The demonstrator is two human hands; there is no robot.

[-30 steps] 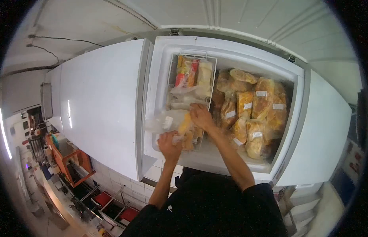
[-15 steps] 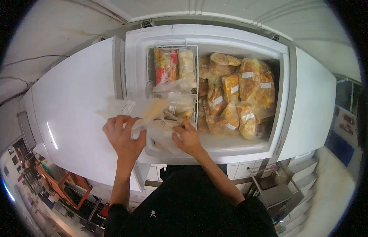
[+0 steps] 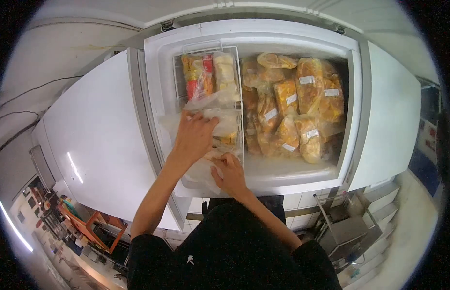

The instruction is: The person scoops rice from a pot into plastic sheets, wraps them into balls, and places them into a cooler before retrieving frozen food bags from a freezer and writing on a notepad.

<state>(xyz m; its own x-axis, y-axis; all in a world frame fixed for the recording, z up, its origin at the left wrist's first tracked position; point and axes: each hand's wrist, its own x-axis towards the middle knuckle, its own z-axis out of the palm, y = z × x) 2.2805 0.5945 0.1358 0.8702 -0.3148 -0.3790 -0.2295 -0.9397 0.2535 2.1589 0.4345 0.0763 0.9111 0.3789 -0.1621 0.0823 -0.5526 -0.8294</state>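
Observation:
In the head view, my left hand (image 3: 193,137) reaches into the wire basket (image 3: 240,87) at the left of an open chest freezer. Its bent fingers grip clear plastic on a bagged package. Closer to the front wall, my right hand (image 3: 229,176) has its fingers closed on a clear plastic bag (image 3: 198,171). Between the hands a yellow package (image 3: 228,139) shows in part; my hands and the plastic hide the rest. Farther back in the basket lie a yellow-and-red packet (image 3: 196,79) and a pack of pale, rounded pieces (image 3: 225,72).
Several labelled bags of orange-brown frozen food (image 3: 287,96) are piled right of the basket. The freezer's front rim (image 3: 263,187) runs between my body and the contents. White lids (image 3: 94,135) flank the opening. A metal rack (image 3: 350,237) stands at the lower right.
My left hand has moved right and farther back into the basket, carrying the plastic that hung over the left rim. My right hand stays near the front, and the view has shifted slightly.

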